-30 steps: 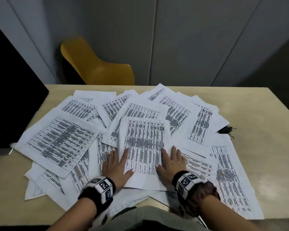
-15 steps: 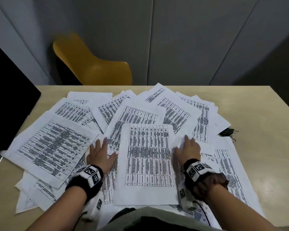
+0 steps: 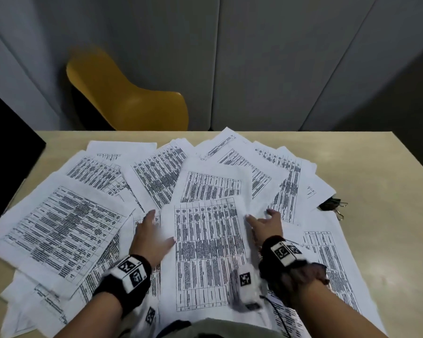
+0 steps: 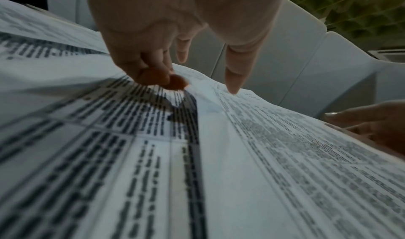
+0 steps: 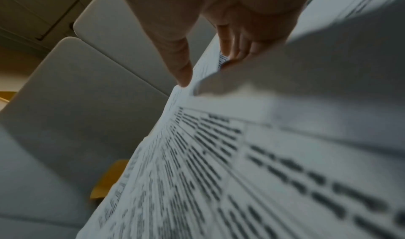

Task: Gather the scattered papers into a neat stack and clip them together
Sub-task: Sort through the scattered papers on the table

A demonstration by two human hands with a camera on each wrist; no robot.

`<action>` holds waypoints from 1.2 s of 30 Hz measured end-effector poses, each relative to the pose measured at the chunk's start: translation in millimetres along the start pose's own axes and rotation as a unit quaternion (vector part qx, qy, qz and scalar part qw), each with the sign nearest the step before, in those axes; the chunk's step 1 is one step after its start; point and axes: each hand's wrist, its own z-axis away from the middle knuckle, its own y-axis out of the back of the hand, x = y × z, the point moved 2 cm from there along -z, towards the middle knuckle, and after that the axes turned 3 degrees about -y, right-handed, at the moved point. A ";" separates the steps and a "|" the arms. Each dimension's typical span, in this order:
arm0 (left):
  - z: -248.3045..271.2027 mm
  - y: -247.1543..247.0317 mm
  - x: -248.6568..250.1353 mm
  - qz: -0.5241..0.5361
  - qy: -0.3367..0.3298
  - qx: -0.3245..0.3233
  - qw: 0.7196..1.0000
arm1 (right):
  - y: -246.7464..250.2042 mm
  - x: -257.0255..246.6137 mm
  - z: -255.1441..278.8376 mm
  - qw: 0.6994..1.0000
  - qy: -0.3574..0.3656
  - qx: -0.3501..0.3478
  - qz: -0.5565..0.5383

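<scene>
Papers (image 3: pixel 59 225) were fanned all over the desk (image 3: pixel 388 172), nowhere near a stack yet. One sheet (image 3: pixel 209 252) lay straight between both hands, long axis running from the near edge toward the far one. Left hand (image 3: pixel 152 236) rested flat with relaxed fingers along that sheet's left side; right hand (image 3: pixel 266 224) was at its far right corner — the right wrist view showed its fingers (image 5: pixel 238 50) tucked under a lifted page edge, which the head view didn't. Binder clip (image 3: pixel 332 206) sat toward the right edge, nearer the right hand, partly under paper.
</scene>
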 end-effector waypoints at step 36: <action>-16.6 4.7 0.9 -0.071 -0.016 0.168 0.983 | -12.3 8.0 15.6 0.990 0.055 -0.114 0.068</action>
